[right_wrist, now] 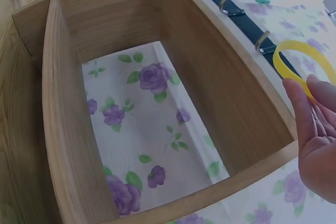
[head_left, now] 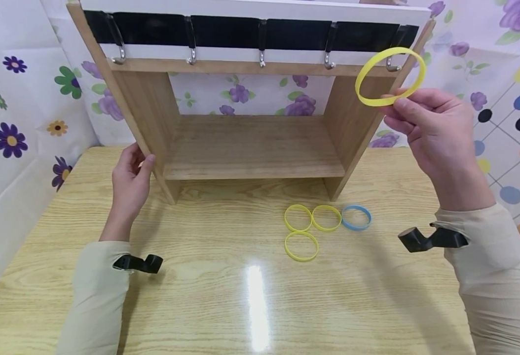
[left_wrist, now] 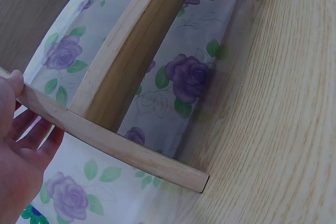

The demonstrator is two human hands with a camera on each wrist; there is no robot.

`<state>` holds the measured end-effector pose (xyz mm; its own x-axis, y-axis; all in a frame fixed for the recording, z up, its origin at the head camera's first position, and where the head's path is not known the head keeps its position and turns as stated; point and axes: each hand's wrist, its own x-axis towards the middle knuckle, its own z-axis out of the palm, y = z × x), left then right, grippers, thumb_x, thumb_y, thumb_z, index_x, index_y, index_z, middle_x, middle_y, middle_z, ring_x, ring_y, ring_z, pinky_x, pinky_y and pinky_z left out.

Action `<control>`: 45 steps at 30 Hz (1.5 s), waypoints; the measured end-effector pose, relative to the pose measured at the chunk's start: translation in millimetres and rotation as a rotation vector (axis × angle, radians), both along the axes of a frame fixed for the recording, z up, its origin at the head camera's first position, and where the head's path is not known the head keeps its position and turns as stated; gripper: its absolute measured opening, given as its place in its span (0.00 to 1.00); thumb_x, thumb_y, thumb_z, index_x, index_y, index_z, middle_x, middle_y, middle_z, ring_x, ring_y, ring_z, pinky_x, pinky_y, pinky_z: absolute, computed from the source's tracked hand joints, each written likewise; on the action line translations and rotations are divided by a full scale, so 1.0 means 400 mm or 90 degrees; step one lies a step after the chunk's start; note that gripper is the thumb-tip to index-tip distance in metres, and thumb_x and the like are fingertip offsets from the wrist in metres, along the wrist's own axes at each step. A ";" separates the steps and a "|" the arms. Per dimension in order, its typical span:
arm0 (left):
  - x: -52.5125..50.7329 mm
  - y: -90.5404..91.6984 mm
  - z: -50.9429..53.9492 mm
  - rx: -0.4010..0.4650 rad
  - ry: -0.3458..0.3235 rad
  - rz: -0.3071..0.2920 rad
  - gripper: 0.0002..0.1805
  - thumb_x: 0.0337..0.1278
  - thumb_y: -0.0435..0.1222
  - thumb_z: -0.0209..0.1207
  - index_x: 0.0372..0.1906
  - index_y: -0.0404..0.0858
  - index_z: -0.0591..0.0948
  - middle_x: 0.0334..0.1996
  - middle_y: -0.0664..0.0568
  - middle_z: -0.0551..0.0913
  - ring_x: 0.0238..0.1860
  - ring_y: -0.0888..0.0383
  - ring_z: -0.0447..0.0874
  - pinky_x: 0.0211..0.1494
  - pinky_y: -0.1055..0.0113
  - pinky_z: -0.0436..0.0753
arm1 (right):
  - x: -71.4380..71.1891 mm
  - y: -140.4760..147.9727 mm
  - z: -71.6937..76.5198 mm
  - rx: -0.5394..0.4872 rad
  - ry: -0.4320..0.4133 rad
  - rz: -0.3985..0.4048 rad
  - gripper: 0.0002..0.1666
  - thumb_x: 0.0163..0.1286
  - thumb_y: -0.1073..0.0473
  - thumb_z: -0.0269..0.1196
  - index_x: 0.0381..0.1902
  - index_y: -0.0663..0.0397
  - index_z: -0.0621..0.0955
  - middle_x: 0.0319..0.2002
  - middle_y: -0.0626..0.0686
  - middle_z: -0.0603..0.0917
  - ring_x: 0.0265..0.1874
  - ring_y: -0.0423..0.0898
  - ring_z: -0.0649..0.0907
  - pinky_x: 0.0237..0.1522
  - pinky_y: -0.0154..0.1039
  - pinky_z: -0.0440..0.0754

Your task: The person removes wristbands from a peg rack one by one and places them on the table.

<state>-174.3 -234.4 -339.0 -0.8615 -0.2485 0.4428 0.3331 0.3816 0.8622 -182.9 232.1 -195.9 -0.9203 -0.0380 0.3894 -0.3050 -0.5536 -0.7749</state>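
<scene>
My left hand [head_left: 131, 182] grips the left side panel of a wooden rack [head_left: 255, 148], thumb on the front edge and fingers behind it, as the left wrist view shows. A yellow wristband [head_left: 375, 102] is pinched between the thumb and fingers of my right hand [head_left: 442, 128]. In the head view the band overlaps the rightmost metal hook [head_left: 392, 65]. From the right wrist view, the band [right_wrist: 286, 72] stands close beside a hook [right_wrist: 262, 40]; whether they touch I cannot tell.
Several hooks line a black strip [head_left: 226, 32] along the rack's top. On the table [head_left: 198, 296] before the rack lie three yellow wristbands [head_left: 301, 259] and a blue wristband [head_left: 355, 228]. Flowered sheets [head_left: 24, 98] stand behind and at the sides.
</scene>
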 end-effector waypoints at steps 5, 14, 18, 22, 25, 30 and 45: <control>0.000 0.001 0.001 0.008 0.000 0.001 0.23 0.71 0.34 0.51 0.67 0.34 0.68 0.58 0.41 0.75 0.57 0.58 0.74 0.58 0.66 0.74 | 0.005 -0.003 -0.010 0.019 0.005 0.023 0.08 0.59 0.84 0.58 0.38 0.83 0.80 0.35 0.67 0.84 0.32 0.57 0.87 0.37 0.46 0.82; -0.002 0.003 -0.001 0.008 0.009 0.001 0.22 0.70 0.33 0.52 0.66 0.33 0.69 0.57 0.41 0.76 0.56 0.59 0.74 0.57 0.67 0.74 | 0.018 -0.005 -0.061 0.115 -0.002 0.051 0.10 0.61 0.82 0.58 0.40 0.79 0.82 0.35 0.64 0.85 0.33 0.54 0.87 0.37 0.42 0.84; -0.004 0.003 -0.003 0.012 0.015 0.002 0.21 0.70 0.32 0.52 0.65 0.32 0.70 0.55 0.42 0.76 0.55 0.59 0.75 0.56 0.67 0.74 | 0.023 -0.004 -0.086 0.187 -0.025 0.037 0.10 0.63 0.79 0.59 0.41 0.73 0.84 0.37 0.60 0.86 0.35 0.50 0.87 0.36 0.39 0.84; -0.005 0.002 -0.005 0.011 0.018 0.005 0.21 0.70 0.32 0.52 0.64 0.31 0.70 0.54 0.42 0.77 0.54 0.60 0.75 0.55 0.68 0.75 | 0.026 -0.001 -0.109 0.247 -0.050 0.030 0.09 0.64 0.75 0.61 0.41 0.67 0.85 0.38 0.56 0.87 0.38 0.47 0.86 0.37 0.36 0.84; -0.004 0.003 -0.005 0.011 0.019 0.006 0.21 0.70 0.32 0.52 0.64 0.31 0.70 0.53 0.45 0.77 0.53 0.61 0.75 0.55 0.69 0.75 | 0.028 0.003 -0.125 0.284 -0.064 0.025 0.08 0.65 0.73 0.62 0.41 0.65 0.85 0.39 0.54 0.86 0.39 0.46 0.85 0.38 0.35 0.83; -0.003 0.003 -0.002 0.016 0.016 0.005 0.21 0.69 0.31 0.52 0.64 0.30 0.70 0.50 0.51 0.77 0.52 0.63 0.75 0.54 0.69 0.75 | 0.030 0.011 -0.148 0.330 -0.088 0.001 0.07 0.65 0.70 0.64 0.40 0.62 0.86 0.40 0.53 0.85 0.39 0.45 0.85 0.38 0.34 0.83; -0.004 0.004 -0.003 0.026 0.024 0.005 0.21 0.69 0.30 0.53 0.63 0.29 0.70 0.47 0.57 0.77 0.51 0.63 0.76 0.53 0.70 0.75 | 0.051 0.054 -0.225 0.413 -0.140 0.004 0.07 0.66 0.67 0.64 0.41 0.57 0.86 0.38 0.51 0.87 0.37 0.44 0.85 0.38 0.35 0.83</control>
